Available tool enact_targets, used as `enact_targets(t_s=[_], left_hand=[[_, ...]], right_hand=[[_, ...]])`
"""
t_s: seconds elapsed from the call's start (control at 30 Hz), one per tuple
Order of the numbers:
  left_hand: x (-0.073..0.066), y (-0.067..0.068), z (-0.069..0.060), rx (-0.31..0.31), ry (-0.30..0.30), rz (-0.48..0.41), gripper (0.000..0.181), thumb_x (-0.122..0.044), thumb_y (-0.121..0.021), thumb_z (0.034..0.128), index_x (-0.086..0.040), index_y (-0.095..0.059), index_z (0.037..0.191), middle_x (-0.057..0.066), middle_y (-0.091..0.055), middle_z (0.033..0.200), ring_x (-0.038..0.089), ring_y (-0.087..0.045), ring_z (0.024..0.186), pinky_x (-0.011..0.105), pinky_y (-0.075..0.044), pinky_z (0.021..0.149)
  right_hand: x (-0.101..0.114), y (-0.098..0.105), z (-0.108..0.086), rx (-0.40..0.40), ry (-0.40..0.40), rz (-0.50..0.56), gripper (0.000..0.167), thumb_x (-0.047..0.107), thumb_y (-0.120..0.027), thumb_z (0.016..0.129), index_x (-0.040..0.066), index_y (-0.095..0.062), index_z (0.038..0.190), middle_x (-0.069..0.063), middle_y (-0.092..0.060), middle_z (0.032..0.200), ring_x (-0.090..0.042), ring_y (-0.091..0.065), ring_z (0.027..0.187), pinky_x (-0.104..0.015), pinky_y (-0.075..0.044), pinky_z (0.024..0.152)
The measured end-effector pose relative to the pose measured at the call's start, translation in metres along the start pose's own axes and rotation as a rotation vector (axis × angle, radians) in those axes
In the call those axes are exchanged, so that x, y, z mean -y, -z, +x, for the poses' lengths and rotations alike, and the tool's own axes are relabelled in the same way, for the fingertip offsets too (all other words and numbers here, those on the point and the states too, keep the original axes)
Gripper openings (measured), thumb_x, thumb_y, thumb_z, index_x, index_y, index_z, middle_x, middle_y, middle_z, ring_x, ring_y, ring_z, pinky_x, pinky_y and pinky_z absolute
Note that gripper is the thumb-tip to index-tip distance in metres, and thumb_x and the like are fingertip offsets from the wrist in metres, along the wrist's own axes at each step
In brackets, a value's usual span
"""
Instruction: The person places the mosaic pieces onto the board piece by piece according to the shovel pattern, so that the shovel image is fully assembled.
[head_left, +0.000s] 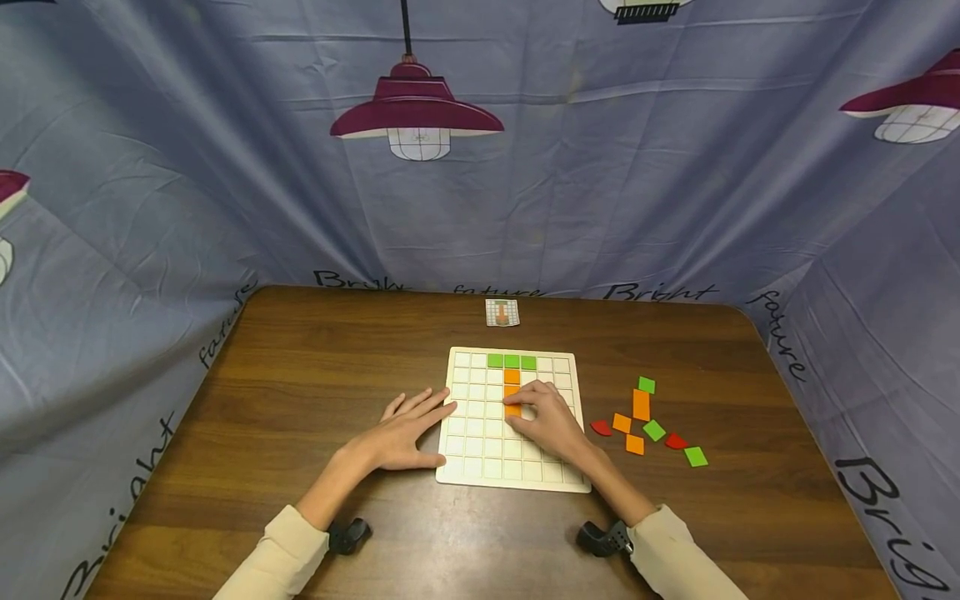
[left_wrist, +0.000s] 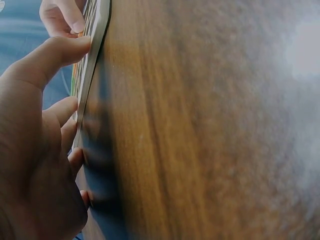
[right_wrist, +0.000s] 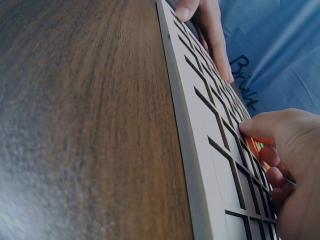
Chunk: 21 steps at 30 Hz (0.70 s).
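blue curtain [head_left: 570,192]: "bright" and "fature", repeated in black script.

The left sleeve [head_left: 283,554] and right sleeve [head_left: 678,554] are plain, pale cream. A rounded black wrist device [head_left: 348,536] is worn on each side, the right one flecked with pale dots.

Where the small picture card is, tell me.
In the head view, the picture card lies near the far edge of the table, just beyond the grid board.

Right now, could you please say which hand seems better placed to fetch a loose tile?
Probably the right hand: the loose tiles lie on its side of the board, while the left hand touches the opposite edge.
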<state>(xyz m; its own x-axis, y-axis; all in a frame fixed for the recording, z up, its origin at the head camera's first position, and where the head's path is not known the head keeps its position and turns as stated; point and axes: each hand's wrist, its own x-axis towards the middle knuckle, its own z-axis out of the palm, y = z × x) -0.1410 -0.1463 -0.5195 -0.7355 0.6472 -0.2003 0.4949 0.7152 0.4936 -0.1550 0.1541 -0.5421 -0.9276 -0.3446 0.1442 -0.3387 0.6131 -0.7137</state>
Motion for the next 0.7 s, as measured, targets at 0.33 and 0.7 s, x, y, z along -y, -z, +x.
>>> enact_targets(t_s=[0.33, 0.7], left_hand=[[0.001, 0.000, 0.000, -0.001, -0.002, 0.016, 0.085, -0.054, -0.065, 0.0906, -0.023, -0.027, 0.160, -0.002, -0.012, 0.167, 0.026, -0.008, 0.152, 0.059, -0.001, 0.116], [0.001, -0.001, 0.000, -0.002, -0.005, 0.027, 0.085, -0.054, -0.064, 0.0904, -0.023, -0.027, 0.160, -0.002, -0.013, 0.166, 0.026, -0.008, 0.151, 0.059, -0.002, 0.116]], right_hand=[[-0.001, 0.001, 0.002, -0.013, 0.011, 0.017, 0.021, 0.016, -0.081, 0.084, 0.014, -0.079, 0.104, 0.005, -0.064, 0.102, -0.016, -0.050, 0.095, -0.038, -0.044, 0.084], [-0.008, 0.023, -0.012, -0.074, -0.011, 0.129, 0.019, 0.010, -0.079, 0.085, 0.012, -0.079, 0.104, 0.004, -0.069, 0.107, -0.016, -0.060, 0.094, -0.032, -0.047, 0.076]])
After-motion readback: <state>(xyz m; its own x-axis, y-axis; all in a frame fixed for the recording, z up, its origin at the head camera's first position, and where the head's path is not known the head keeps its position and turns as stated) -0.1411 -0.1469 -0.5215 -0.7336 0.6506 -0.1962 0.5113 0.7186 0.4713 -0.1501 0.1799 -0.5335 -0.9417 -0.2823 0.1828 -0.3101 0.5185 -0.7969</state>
